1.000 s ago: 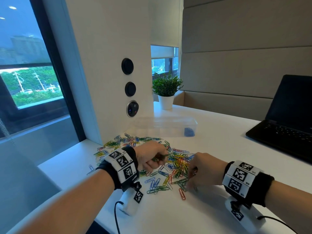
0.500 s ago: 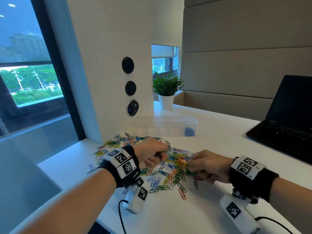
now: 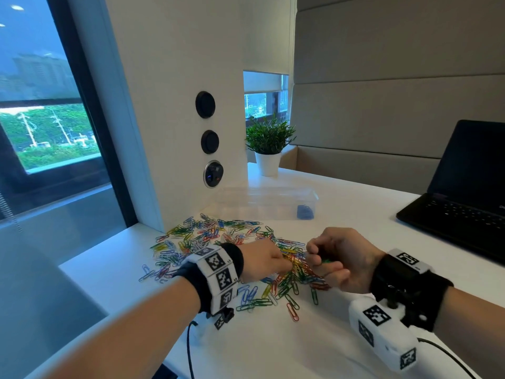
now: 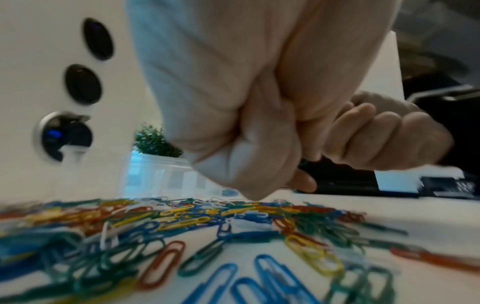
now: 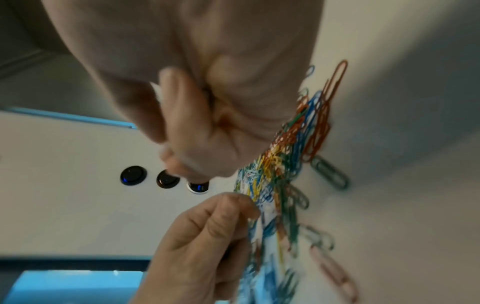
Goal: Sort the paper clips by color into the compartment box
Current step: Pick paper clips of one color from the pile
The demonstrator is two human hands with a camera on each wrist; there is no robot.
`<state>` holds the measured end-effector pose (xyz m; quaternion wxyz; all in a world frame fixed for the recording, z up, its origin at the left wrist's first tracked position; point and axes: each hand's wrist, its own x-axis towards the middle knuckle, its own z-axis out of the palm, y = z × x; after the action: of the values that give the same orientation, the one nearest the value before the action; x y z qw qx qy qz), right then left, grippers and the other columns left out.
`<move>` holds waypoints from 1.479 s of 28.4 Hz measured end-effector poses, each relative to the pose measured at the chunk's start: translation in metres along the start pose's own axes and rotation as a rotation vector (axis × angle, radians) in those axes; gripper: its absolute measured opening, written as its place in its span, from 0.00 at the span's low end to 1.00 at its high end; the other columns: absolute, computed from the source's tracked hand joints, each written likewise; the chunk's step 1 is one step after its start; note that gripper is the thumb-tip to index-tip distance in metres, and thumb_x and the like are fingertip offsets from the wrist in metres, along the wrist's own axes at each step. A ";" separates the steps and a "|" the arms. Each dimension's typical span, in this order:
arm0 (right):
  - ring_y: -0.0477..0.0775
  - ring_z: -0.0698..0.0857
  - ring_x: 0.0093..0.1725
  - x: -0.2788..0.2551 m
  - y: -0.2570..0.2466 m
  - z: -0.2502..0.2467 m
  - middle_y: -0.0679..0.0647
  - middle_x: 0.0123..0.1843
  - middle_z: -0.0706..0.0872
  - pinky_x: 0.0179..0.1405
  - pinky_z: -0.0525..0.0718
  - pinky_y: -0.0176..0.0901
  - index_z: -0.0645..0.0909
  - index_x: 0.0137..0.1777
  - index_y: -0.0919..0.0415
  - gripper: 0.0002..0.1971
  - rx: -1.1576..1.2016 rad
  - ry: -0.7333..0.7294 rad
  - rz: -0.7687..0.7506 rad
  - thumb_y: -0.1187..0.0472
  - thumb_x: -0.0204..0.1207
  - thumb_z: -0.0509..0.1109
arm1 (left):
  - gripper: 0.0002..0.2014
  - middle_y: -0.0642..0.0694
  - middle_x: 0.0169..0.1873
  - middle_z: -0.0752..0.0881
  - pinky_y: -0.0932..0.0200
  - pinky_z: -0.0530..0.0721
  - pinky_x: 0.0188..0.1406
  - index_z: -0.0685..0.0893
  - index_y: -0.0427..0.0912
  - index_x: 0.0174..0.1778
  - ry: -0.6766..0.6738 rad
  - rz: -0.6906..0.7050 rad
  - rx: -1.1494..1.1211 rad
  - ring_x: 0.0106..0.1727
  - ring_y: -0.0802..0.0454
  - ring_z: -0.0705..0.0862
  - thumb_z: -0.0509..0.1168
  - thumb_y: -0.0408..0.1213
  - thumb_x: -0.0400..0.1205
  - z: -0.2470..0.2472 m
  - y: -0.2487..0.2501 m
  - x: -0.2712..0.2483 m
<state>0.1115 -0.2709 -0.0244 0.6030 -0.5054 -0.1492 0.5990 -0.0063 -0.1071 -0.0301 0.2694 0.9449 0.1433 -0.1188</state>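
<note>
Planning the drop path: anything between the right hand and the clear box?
Nothing visible. Only open white desk lies between the right hand and the clear plastic compartment box; the black laptop sits off to the right.

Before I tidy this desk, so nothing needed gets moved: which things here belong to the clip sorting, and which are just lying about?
In the job:
- mixed pile of coloured paper clips
- clear plastic compartment box, blue clips in its right end
- left hand and right hand, both over the pile

Just lying about:
- open black laptop
- green plant in a white pot
</note>
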 end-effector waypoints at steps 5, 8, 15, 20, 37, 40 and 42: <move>0.48 0.62 0.18 0.000 0.012 0.001 0.53 0.22 0.68 0.17 0.60 0.32 0.82 0.40 0.64 0.11 -0.892 0.282 0.034 0.63 0.82 0.63 | 0.20 0.43 0.47 0.88 0.54 0.82 0.45 0.88 0.39 0.50 0.032 -0.019 0.218 0.45 0.48 0.83 0.75 0.53 0.75 0.015 0.002 0.010; 0.42 0.69 0.12 -0.008 0.012 0.009 0.46 0.15 0.72 0.13 0.68 0.33 0.83 0.39 0.60 0.13 -1.449 0.263 0.013 0.61 0.83 0.62 | 0.18 0.41 0.46 0.90 0.54 0.83 0.45 0.89 0.38 0.48 0.036 0.011 0.265 0.47 0.44 0.87 0.76 0.51 0.74 0.017 0.003 0.013; 0.51 0.68 0.26 0.012 0.022 0.016 0.53 0.25 0.69 0.24 0.65 0.38 0.68 0.26 0.60 0.23 -1.932 0.331 -0.013 0.51 0.78 0.71 | 0.14 0.39 0.43 0.89 0.56 0.82 0.42 0.89 0.34 0.48 -0.012 0.052 0.329 0.42 0.43 0.85 0.70 0.44 0.81 0.016 0.007 0.013; 0.51 0.68 0.27 0.013 0.016 0.013 0.54 0.25 0.70 0.24 0.65 0.37 0.71 0.25 0.61 0.20 -1.835 0.321 -0.123 0.58 0.79 0.66 | 0.13 0.43 0.39 0.83 0.59 0.74 0.40 0.87 0.33 0.47 -0.026 0.078 0.327 0.38 0.49 0.77 0.66 0.41 0.84 0.011 0.002 0.005; 0.50 0.62 0.20 -0.012 0.018 0.010 0.54 0.24 0.66 0.19 0.61 0.32 0.77 0.37 0.66 0.07 -1.015 0.375 0.053 0.70 0.76 0.61 | 0.08 0.50 0.23 0.71 0.65 0.69 0.19 0.75 0.40 0.59 0.083 0.056 -0.233 0.18 0.56 0.67 0.57 0.40 0.89 -0.008 -0.004 -0.025; 0.45 0.68 0.14 -0.011 0.021 0.015 0.53 0.23 0.72 0.14 0.67 0.34 0.82 0.38 0.63 0.13 -1.380 0.419 0.010 0.65 0.82 0.60 | 0.06 0.47 0.27 0.68 0.63 0.65 0.17 0.69 0.41 0.53 0.066 0.048 -0.425 0.21 0.53 0.63 0.52 0.40 0.91 -0.005 -0.013 -0.028; 0.42 0.68 0.15 -0.010 0.023 0.021 0.57 0.29 0.74 0.11 0.64 0.28 0.78 0.39 0.65 0.14 -1.513 0.448 -0.046 0.63 0.85 0.57 | 0.08 0.48 0.29 0.67 0.64 0.63 0.17 0.67 0.42 0.48 0.087 0.035 -0.520 0.22 0.54 0.61 0.50 0.40 0.91 -0.003 -0.013 -0.029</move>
<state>0.0791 -0.2762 -0.0290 0.1231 -0.8838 -0.4015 0.2063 -0.0370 -0.1010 -0.0247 0.4989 0.8504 0.1640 -0.0322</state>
